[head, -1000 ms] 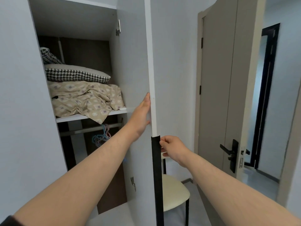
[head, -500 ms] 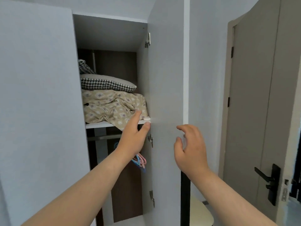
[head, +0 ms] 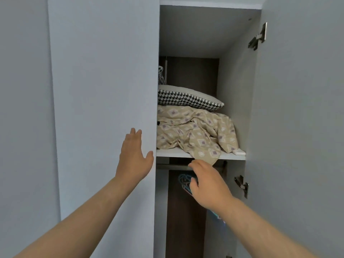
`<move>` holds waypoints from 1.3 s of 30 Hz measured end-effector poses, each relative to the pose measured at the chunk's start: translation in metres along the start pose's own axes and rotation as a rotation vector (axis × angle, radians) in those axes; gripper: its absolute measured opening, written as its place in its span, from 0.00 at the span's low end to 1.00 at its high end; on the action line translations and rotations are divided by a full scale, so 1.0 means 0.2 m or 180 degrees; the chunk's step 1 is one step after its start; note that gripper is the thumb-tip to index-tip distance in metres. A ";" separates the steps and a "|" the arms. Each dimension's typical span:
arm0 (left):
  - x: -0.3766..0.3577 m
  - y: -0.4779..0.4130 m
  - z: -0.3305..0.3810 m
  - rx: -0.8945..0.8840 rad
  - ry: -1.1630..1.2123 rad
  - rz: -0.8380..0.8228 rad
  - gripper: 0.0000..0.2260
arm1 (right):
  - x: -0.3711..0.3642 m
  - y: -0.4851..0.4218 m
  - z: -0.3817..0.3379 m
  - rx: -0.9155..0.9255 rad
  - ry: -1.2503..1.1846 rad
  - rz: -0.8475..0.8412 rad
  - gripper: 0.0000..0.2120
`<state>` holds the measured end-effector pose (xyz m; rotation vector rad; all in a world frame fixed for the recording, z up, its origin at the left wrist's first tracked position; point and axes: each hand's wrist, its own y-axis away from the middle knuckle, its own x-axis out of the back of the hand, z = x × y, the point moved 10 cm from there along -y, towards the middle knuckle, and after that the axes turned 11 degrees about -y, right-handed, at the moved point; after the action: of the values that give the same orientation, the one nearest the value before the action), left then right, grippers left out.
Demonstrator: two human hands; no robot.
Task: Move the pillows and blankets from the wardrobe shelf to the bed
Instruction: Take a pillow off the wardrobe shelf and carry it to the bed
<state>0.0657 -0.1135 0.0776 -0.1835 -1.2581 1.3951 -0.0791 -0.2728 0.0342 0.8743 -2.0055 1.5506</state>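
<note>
Because the pale grey flat wardrobe door on the left [head: 104,90] covers that half of the cupboard, the left hand [head: 135,157] lies flat against it near its free edge. Its fingers are straight, its thumb is spread toward the edge, and it holds nothing; I judge it is placed to swing the panel aside or to steady the reach. Behind that door the stack is cut off, so its full width cannot be told.

Only a corner shows of 1 black-and-white checked cushion [head: 161,75] standing at the back. In front of it lies the black-and-white houndstooth pillow [head: 186,98], resting on top of the crumpled beige diamond-print blanket [head: 195,133]. Both sit on the white wardrobe shelf [head: 167,152], and 1 blanket corner droops over its front lip.

Just under that corner hangs the right hand [head: 206,185], its fingers loosely spread and gripping nothing. Whether its fingertips touch the cloth cannot be made out. It partly hides some blue and pink hangers [head: 184,181].

A small white object [head: 240,152] at the shelf's right end is too small to identify. The pale grey right door [head: 301,127] stands open. No bed is in view.
</note>
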 end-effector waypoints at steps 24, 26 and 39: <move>-0.40 -0.52 -0.03 -0.0016 -0.1415 0.0191 0.42 | -0.65 -0.66 0.40 -0.0251 0.0564 -0.0779 0.39; -0.35 -0.47 -0.01 0.0043 -0.1416 0.0186 0.42 | -0.64 -0.66 0.40 -0.0306 0.0471 -0.0859 0.39; 0.26 -0.02 -0.06 0.0220 -0.0409 0.0217 0.40 | -0.36 -0.67 0.18 -0.1059 -0.1735 -0.0511 0.21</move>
<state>0.0621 -0.0672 0.1041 -0.0911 -1.3171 1.5267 0.0684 -0.3139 0.0658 1.3792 -2.3915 0.9098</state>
